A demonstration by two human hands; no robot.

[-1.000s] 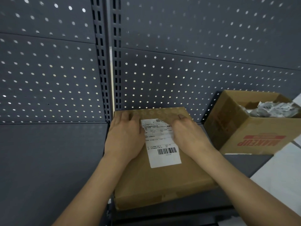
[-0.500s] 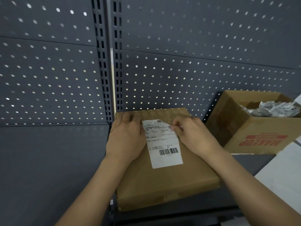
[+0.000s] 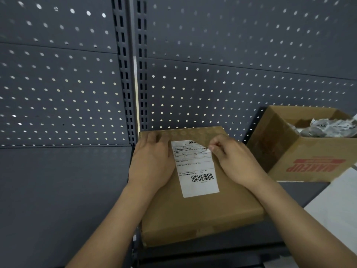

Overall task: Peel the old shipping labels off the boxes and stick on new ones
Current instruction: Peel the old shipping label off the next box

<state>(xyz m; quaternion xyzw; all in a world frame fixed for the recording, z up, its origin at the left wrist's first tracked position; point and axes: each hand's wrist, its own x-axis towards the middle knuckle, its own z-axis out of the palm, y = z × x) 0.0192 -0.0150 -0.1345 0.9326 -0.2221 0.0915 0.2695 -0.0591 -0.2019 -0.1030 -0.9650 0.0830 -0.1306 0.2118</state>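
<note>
The right hand (image 3: 233, 161) pinches a lifted corner of the old label (image 3: 197, 171), centre frame; the left hand (image 3: 152, 165) presses flat on the box (image 3: 202, 213). Yank it and the paper may tear, leaving scraps stuck.

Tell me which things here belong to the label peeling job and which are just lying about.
In the job:
flat cardboard box; white shipping label, far right corner lifted; right hand pinching that corner; left hand pressing flat on the box.

Lying about:
open MAKEUP box with crumpled paper inside; perforated back panel.
</note>
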